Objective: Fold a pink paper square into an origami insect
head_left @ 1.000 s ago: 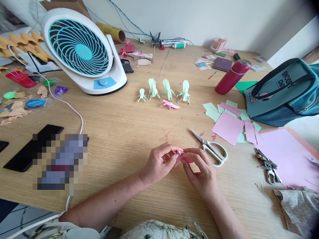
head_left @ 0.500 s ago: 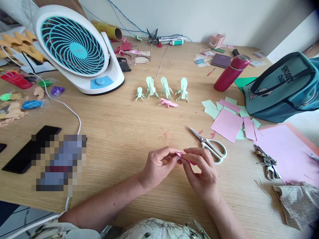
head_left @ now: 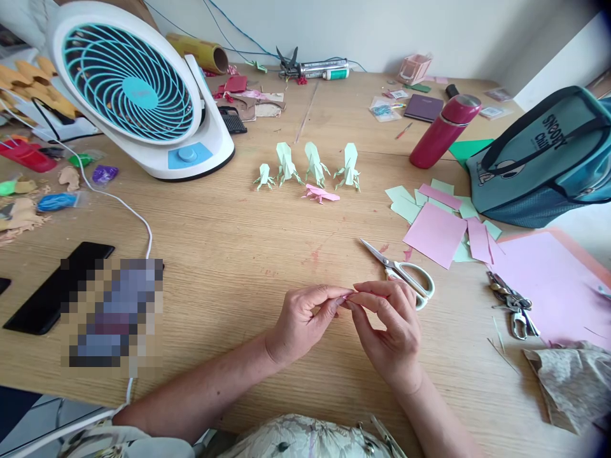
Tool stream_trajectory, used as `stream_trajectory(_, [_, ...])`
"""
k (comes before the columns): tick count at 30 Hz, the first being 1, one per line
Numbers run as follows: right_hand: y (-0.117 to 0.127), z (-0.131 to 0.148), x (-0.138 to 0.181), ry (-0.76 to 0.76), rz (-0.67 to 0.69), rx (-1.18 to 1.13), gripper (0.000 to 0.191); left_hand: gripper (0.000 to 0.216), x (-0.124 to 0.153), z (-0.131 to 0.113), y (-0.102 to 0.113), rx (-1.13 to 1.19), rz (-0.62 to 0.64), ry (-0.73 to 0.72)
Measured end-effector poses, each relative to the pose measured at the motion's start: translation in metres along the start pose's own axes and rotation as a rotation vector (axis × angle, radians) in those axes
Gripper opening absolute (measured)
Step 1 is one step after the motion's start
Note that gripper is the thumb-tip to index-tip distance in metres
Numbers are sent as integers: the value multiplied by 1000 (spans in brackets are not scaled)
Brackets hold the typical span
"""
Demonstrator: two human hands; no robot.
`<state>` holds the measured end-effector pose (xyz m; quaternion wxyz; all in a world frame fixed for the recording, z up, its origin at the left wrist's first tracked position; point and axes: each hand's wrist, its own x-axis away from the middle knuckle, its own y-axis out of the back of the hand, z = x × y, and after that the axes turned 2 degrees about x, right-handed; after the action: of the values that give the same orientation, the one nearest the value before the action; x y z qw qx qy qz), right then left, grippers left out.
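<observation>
Between the fingertips of both hands is a small folded piece of pink paper (head_left: 350,296), mostly covered by the fingers. My left hand (head_left: 301,318) pinches its left end with thumb and forefinger. My right hand (head_left: 389,324) grips the other side, its thumb below and fingers on top. White-handled scissors (head_left: 405,273) lie just beyond the right hand, blades partly apart. Farther back, several pale green origami insects (head_left: 314,164) stand in a row, with a pink origami insect (head_left: 321,193) in front of them.
A white fan (head_left: 210,140) stands at the back left. Pink and green paper pieces (head_left: 435,232) lie to the right, near a red flask (head_left: 443,133) and a teal bag (head_left: 529,165). Keys (head_left: 513,305) rest at the right; a phone (head_left: 117,312) and white cable (head_left: 143,222) at the left.
The fingers have closed further over the pink paper, so less of it shows. Both hands stay in nearly the same place; the view has shifted slightly.
</observation>
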<state>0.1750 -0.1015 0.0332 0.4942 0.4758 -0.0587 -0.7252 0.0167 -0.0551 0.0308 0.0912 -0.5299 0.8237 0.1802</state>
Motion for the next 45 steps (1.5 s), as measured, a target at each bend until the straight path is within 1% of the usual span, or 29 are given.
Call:
stream_trajectory(4, [0, 0, 0, 8, 15, 15, 20, 20, 0, 0, 0, -40, 2, -25])
stream_trajectory(7, [0, 0, 1, 3, 28, 20, 19, 20, 1, 0, 0, -44, 1, -16])
stream_trajectory(9, [0, 0, 1, -4, 29, 21, 19, 16, 1, 0, -1, 14, -3, 43])
stream_trajectory(13, [-1, -1, 2, -13, 18, 23, 19, 8, -1, 0, -3, 230, -37, 231])
stream_trajectory(15, [-1, -1, 2, -14, 12, 24, 19, 7, -1, 0, -4, 284, -50, 270])
stream_trajectory(17, [-1, -1, 2, -12, 13, 17, 19, 7, -2, 0, -5, 297, -55, 268])
stream_trajectory(26, [-1, -2, 1, 3, 22, 0, 21, 10, -1, 1, -5, 246, -52, 163])
stream_trajectory(33, [2, -2, 0, 24, 92, -24, 25, 7, -5, 0, -3, 161, -82, 127])
stream_trajectory(36, [1, -3, 0, 21, 73, -46, 25, 8, -5, -1, -3, 155, -73, 109])
stream_trajectory(41, [0, -4, 1, 12, 49, -72, 28, 8, -4, -3, -3, 243, -72, 153])
stream_trajectory(45, [0, -5, 2, -45, 34, -109, 25, 8, -4, -2, -5, 322, -60, 219])
